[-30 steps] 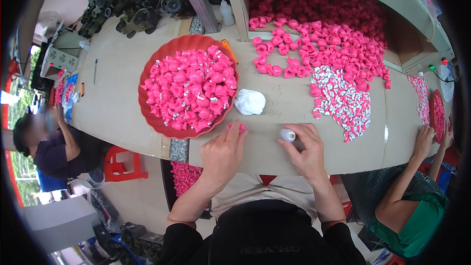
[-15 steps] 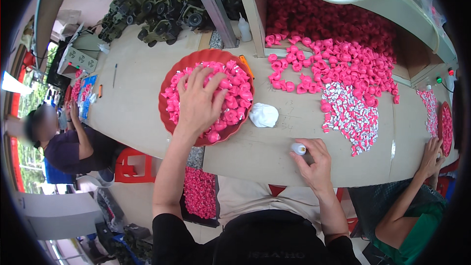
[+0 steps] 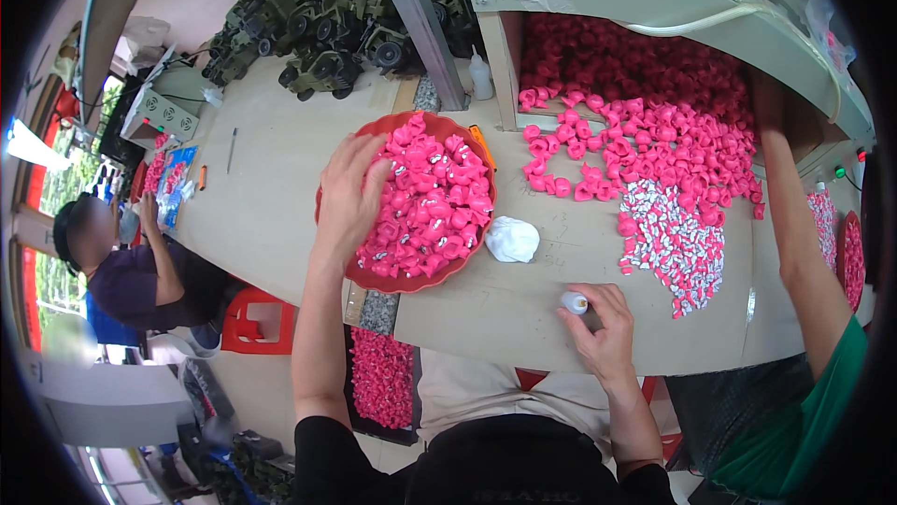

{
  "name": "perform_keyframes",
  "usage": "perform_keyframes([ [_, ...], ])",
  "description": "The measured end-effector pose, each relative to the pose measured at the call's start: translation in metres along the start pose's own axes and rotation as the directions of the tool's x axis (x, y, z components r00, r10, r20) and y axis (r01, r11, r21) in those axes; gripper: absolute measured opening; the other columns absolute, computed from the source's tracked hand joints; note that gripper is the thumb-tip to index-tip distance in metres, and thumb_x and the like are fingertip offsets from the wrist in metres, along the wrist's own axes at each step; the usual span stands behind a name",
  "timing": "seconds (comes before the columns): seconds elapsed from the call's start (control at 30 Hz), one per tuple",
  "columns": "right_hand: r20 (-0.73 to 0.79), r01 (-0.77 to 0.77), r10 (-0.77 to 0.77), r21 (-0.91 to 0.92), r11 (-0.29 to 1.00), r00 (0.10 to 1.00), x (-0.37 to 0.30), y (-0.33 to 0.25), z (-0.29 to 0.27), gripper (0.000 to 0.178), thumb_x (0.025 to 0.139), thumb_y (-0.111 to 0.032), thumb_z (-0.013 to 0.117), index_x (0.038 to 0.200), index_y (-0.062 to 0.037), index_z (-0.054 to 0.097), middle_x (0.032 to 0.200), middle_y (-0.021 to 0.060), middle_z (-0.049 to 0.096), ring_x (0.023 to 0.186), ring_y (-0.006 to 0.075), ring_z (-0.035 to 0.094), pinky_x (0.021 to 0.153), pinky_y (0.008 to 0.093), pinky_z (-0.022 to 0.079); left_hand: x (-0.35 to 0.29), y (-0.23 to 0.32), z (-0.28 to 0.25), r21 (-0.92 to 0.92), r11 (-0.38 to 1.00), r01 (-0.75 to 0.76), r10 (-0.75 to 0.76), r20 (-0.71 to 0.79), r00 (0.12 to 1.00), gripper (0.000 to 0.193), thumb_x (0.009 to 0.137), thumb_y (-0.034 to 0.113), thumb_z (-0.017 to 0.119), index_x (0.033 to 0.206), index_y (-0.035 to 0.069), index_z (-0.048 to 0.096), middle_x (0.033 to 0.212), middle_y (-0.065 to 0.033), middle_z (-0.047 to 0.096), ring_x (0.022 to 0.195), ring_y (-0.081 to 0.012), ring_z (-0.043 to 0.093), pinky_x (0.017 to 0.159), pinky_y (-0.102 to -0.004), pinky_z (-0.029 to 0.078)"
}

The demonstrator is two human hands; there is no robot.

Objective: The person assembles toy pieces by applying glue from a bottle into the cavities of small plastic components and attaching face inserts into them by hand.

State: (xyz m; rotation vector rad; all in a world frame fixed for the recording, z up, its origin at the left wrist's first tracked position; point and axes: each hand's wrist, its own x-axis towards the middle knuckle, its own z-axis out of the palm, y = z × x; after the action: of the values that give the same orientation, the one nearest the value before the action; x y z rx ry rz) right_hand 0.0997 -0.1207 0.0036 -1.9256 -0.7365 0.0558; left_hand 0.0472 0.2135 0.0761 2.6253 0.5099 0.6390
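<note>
A red scalloped bowl [image 3: 402, 283] is heaped with small pink plastic parts [image 3: 425, 197], several with white and dark marks. My left hand [image 3: 350, 195] lies over the bowl's left rim, fingers stretched and slightly apart, with no part visible in it. Near the table's front edge, my right hand [image 3: 605, 329] is closed around a small white squeeze bottle [image 3: 574, 302], its tip pointing up toward me. Between bowl and bottle sits a crumpled white wad [image 3: 512, 240]. An orange-handled cutter [image 3: 482, 146] lies against the bowl's right side.
Pink parts [image 3: 645, 145] spill from a shelf compartment [image 3: 508, 71], with smaller pink-and-white pieces [image 3: 677, 248] in front. A co-worker's arm [image 3: 794, 215] reaches into that compartment. Dark green toy vehicles [image 3: 318, 28] pile up behind a grey post [image 3: 416, 24]. Another person [image 3: 140, 267] sits left.
My left hand has shifted from the middle of the heap to the bowl's left rim. The right-side co-worker's arm now extends into the shelf. My right hand still holds the bottle.
</note>
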Motion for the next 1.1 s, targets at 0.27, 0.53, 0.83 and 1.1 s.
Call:
perform_keyframes([
  [0.27, -0.063, 0.011, -0.012, -0.002, 1.000, 0.998, -0.001, 0.004, -0.004, 0.029, 0.067, -0.004, 0.073, 0.094, -0.0024, 0.063, 0.089, 0.0111, 0.064, 0.082, 0.0278, 0.058, 0.073, 0.0352, 0.047, -0.053, 0.069, 0.018, -0.117, 0.962, -0.247, 0.244, -0.038, 0.969, 0.031, 0.076, 0.007, 0.067, 0.106, 0.002, 0.062, 0.106, -0.0142, 0.060, 0.105, -0.0338, 0.054, 0.089, -0.0415, 0.042],
  [0.53, -0.342, -0.055, 0.108, 0.162, 0.985, 0.933, -0.023, 0.012, -0.029, 0.028, 0.073, 0.001, 0.069, 0.099, -0.0013, 0.060, 0.099, 0.0108, 0.061, 0.088, 0.0193, 0.061, 0.072, 0.0278, 0.049, -0.026, 0.177, 0.145, -0.537, 0.824, -0.178, 0.331, 0.204, 0.921, 0.023, 0.079, 0.006, 0.064, 0.102, 0.003, 0.063, 0.100, -0.0131, 0.058, 0.092, -0.0301, 0.058, 0.079, -0.0358, 0.046],
  [0.83, -0.347, -0.081, 0.152, 0.211, 0.974, 0.926, -0.032, 0.023, -0.044, 0.036, 0.074, -0.002, 0.069, 0.109, 0.0009, 0.059, 0.100, 0.0114, 0.061, 0.086, 0.0185, 0.059, 0.075, 0.0274, 0.046, -0.025, 0.174, 0.162, -0.420, 0.865, -0.274, 0.420, 0.309, 0.853, 0.021, 0.082, 0.005, 0.062, 0.103, 0.001, 0.061, 0.092, -0.0104, 0.056, 0.082, -0.0233, 0.059, 0.071, -0.0323, 0.048],
  [1.1, -0.247, -0.188, 0.322, 0.448, 0.874, 0.914, -0.039, 0.005, -0.037, 0.031, 0.074, -0.001, 0.068, 0.104, 0.0016, 0.059, 0.086, 0.0088, 0.059, 0.074, 0.0162, 0.056, 0.067, 0.0264, 0.045, -0.094, 0.153, 0.103, -0.749, 0.213, 0.627, 0.012, 0.644, 0.765, 0.020, 0.085, 0.003, 0.061, 0.104, 0.001, 0.055, 0.105, -0.0076, 0.058, 0.079, -0.0142, 0.061, 0.070, -0.0277, 0.050],
])
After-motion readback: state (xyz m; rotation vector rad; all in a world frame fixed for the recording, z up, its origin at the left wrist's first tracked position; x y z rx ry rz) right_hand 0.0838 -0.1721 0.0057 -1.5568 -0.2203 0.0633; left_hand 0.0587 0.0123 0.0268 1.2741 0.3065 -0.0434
